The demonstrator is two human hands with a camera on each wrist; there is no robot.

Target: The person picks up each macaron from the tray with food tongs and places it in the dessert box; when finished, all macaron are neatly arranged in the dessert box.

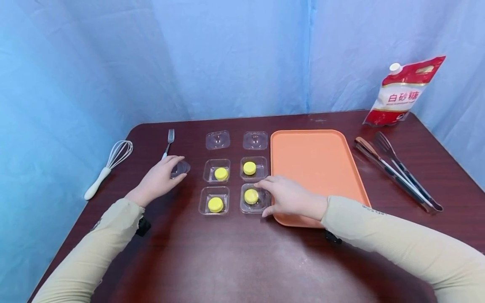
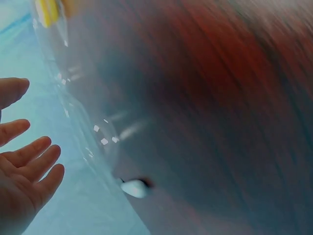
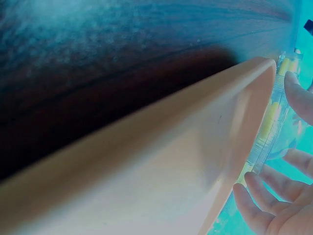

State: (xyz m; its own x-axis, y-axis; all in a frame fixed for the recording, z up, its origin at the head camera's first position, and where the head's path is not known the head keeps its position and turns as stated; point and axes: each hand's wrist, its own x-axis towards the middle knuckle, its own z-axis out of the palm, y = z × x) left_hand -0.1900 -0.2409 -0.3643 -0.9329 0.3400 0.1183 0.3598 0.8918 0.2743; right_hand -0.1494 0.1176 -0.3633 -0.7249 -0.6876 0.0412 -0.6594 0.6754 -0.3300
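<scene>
My left hand [image 1: 161, 174] is spread around a clear plastic domed lid [image 1: 181, 169] on the dark table; in the left wrist view, a gap shows between the fingers and the lid [image 2: 100, 134]. Over at the near right clear square box [image 1: 245, 209], my right hand [image 1: 286, 195] has its thumb and fingers apart at the box's right side. A round yellow piece [image 1: 251, 196] lies in that box. In the right wrist view, a clear dome [image 3: 288, 139] shows between the thumb and fingers. Whether they touch it, I cannot tell.
Three more clear boxes hold yellow pieces [image 1: 215, 205]. Behind them lie two clear domed lids [image 1: 217, 139]. An orange tray [image 1: 310, 155] stands right of the boxes, with tongs [image 1: 401, 176] and a sugar pouch [image 1: 398, 94] beyond. Far left are a whisk [image 1: 107, 168] and fork [image 1: 171, 136].
</scene>
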